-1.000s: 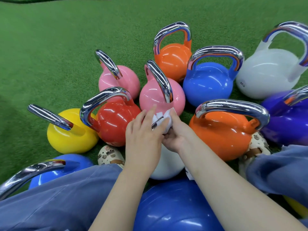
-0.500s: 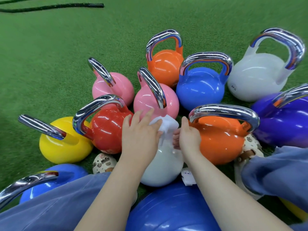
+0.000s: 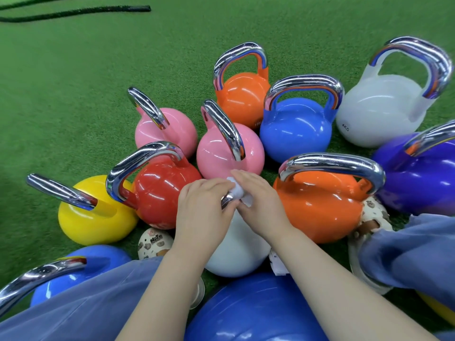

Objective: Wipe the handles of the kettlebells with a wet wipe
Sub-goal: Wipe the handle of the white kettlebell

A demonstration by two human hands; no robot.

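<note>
A small white kettlebell [image 3: 236, 249] stands in front of me among several coloured ones. Only a short piece of its chrome handle [image 3: 226, 200] shows between my hands. My left hand [image 3: 202, 210] curls over the handle from the left and grips it. My right hand [image 3: 262, 201] comes in from the right and pinches a bunched white wet wipe [image 3: 238, 191] against the handle's top. The rest of the handle is hidden under both hands.
Around it on green turf stand a red kettlebell [image 3: 162, 193], a pink one [image 3: 221, 153], an orange one [image 3: 320, 205], a yellow one [image 3: 96, 217] and a large blue one [image 3: 256, 313] nearest me. A white packet [image 3: 277, 265] lies on the turf. A black rope [image 3: 73, 13] lies far left.
My right hand has moved left onto the wipe and now pinches it on the handle. My left hand shifted from covering the wipe to gripping the handle. The wipe is bunched smaller.
</note>
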